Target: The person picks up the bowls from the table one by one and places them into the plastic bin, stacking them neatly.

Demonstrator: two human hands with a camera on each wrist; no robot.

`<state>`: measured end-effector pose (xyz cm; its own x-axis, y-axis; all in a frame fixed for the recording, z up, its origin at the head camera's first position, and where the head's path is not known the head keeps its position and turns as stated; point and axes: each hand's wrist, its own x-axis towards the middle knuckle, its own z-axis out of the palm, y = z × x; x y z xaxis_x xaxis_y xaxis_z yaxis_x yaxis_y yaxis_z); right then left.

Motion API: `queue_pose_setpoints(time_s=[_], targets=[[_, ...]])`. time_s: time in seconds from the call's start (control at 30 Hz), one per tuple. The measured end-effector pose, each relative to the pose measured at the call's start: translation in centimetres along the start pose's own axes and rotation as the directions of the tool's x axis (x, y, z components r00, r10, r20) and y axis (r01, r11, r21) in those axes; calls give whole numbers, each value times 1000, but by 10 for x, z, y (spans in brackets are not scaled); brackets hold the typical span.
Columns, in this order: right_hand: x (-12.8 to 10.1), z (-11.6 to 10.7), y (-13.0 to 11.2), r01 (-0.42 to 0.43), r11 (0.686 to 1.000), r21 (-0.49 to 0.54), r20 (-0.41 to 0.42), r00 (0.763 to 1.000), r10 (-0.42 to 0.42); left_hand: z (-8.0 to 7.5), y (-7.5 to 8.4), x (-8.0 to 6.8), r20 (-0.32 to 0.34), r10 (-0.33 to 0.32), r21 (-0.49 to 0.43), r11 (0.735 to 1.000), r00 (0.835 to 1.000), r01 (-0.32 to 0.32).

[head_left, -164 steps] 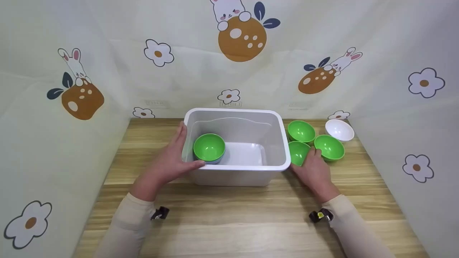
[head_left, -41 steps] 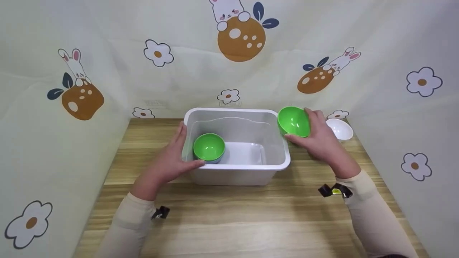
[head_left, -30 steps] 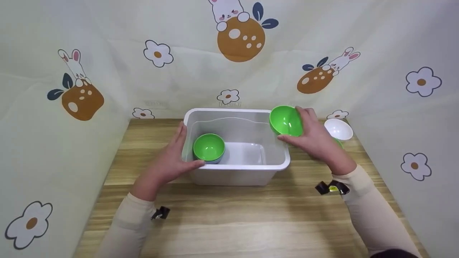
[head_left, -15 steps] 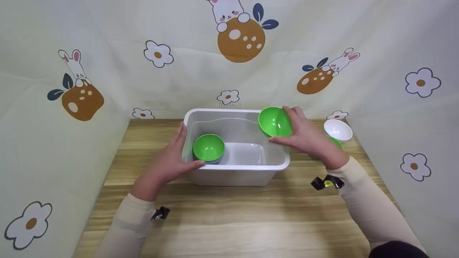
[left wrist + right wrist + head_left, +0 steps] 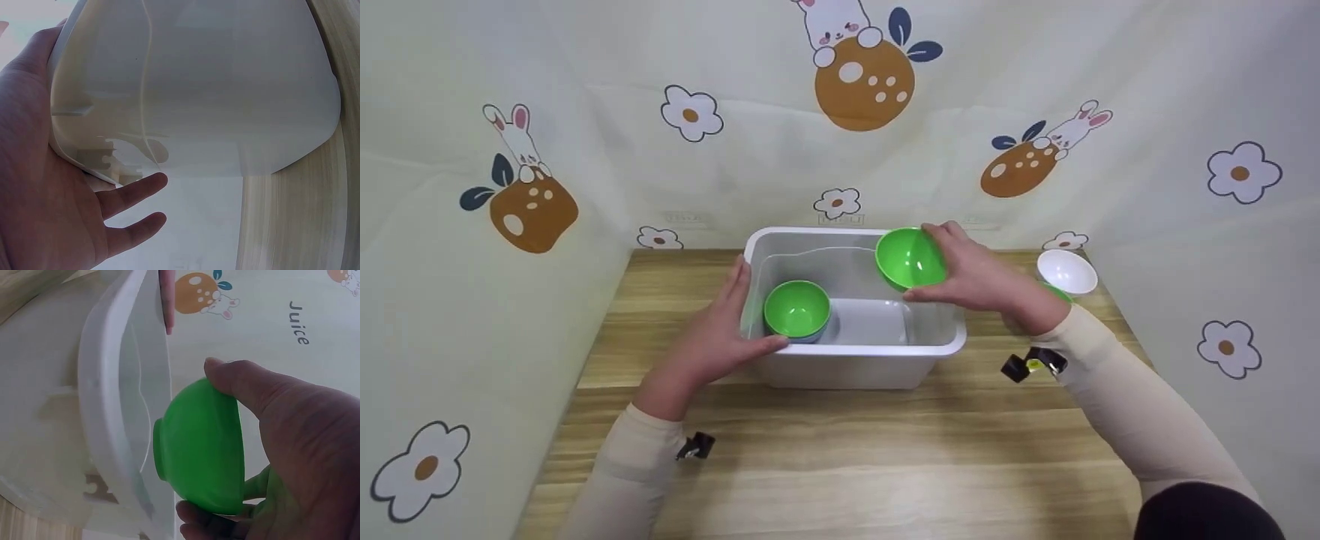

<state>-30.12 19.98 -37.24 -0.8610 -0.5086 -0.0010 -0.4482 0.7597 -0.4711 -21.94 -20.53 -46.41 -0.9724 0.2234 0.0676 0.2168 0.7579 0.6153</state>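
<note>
My right hand [image 5: 971, 274] grips a green bowl [image 5: 909, 259] by its side, thumb and fingers around the rim. It holds the bowl tilted over the right part of the white plastic bin [image 5: 855, 351]. In the right wrist view the bowl [image 5: 199, 447] lies sideways, its base toward the bin wall. My left hand [image 5: 720, 322] rests spread at the bin's front left corner, thumb along the front rim. The left wrist view shows straight fingers [image 5: 135, 194] beside the bin. Inside the bin, at the left, a green bowl [image 5: 797, 309] sits on a bluish one [image 5: 814, 339].
A white bowl [image 5: 1067, 271] stands at the table's back right. Just in front of it another green bowl [image 5: 1059, 292] is mostly hidden by the right forearm. Patterned cloth walls [image 5: 765, 150] enclose the wooden table [image 5: 840, 450] at the back and sides.
Earlier my right hand was at the green bowls on the right. It has since lifted a bowl and carried it left over the bin. The left hand and bin stay put.
</note>
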Motion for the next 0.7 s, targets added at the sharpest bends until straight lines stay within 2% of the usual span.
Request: queue_pose_setpoints(time_s=[0.3,0.53,0.7], targets=[[15,-3,-8,35,999,-32,55,998,-33,1,-1,1,-3,24,-42,999,1000,-24],[27,-1,-17,45,999,-24,106,993,-42,0,-1,1,-4,15,-47,999,1000,-15],[38,3,-21,85,995,-59,127,989,-78,0,-1,1,-5,10,-36,999,1000,-10]])
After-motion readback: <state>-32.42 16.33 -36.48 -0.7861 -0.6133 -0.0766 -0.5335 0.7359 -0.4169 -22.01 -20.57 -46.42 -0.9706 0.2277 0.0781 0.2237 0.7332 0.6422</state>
